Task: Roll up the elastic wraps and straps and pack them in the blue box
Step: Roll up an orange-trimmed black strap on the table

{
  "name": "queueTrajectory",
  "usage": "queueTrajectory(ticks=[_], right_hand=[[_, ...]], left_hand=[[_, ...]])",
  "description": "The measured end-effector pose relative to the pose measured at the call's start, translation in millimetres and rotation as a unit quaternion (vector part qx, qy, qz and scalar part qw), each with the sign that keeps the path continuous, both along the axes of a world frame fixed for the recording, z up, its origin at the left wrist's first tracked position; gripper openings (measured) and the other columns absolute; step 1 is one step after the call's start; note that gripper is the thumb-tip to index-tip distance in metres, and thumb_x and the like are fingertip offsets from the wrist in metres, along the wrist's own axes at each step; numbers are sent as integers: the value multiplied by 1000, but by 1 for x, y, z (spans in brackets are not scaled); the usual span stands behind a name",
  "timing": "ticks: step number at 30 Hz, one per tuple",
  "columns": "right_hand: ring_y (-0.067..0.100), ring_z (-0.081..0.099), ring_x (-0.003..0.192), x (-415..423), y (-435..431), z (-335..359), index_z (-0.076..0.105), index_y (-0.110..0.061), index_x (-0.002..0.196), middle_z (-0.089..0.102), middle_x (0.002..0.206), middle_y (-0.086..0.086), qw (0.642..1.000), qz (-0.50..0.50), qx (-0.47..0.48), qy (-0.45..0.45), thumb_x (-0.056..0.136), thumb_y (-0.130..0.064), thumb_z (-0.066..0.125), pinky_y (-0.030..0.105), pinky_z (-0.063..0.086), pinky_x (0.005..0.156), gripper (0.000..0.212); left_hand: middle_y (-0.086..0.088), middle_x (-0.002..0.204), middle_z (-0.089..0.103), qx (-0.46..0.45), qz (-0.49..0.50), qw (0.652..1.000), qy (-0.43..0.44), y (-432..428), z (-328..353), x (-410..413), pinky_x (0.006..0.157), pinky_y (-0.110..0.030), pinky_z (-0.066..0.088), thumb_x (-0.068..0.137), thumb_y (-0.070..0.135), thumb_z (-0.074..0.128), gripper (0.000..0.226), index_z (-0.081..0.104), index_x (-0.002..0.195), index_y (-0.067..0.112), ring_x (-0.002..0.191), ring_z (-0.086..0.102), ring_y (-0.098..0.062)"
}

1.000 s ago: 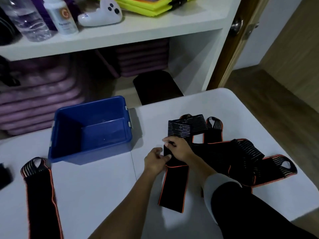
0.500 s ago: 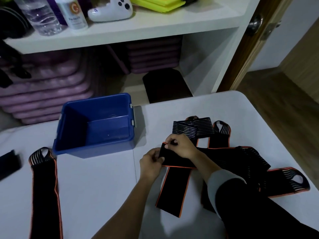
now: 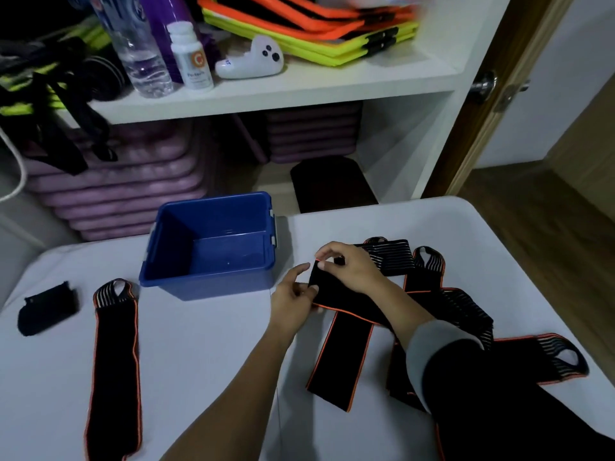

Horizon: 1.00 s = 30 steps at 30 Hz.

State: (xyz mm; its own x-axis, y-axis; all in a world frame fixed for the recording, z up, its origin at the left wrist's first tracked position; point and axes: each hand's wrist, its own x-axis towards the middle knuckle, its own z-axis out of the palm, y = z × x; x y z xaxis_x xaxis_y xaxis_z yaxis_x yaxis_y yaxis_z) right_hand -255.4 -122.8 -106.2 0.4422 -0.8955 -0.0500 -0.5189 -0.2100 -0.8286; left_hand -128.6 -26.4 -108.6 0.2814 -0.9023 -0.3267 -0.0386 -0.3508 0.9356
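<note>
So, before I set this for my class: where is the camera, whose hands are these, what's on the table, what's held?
No machine here: a person wears a camera on the head, looking down at their own arms. The left hand and right hand both pinch the end of a black orange-edged wrap. On the white table stand an empty blue box, a pile of wraps at the right, one flat wrap at the left and a small black piece beside it.

White shelving (image 3: 286,91); wooden door (image 3: 519,78) — dim wood floor (image 3: 545,207)
</note>
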Motion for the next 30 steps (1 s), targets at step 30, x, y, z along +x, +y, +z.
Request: queueTrajectory(ticks=[30], right_hand=[[32,30,130,-18,91,-71,25,-29,146,29,146,15,918,-242,-39,311,91,-48,50,42,29,105,63]], left_hand=[[-12,104,63,90,-112,989,-39,33,-45,31,59,-30,60,84,-9,52,62,43,127,34,82,66,-24]])
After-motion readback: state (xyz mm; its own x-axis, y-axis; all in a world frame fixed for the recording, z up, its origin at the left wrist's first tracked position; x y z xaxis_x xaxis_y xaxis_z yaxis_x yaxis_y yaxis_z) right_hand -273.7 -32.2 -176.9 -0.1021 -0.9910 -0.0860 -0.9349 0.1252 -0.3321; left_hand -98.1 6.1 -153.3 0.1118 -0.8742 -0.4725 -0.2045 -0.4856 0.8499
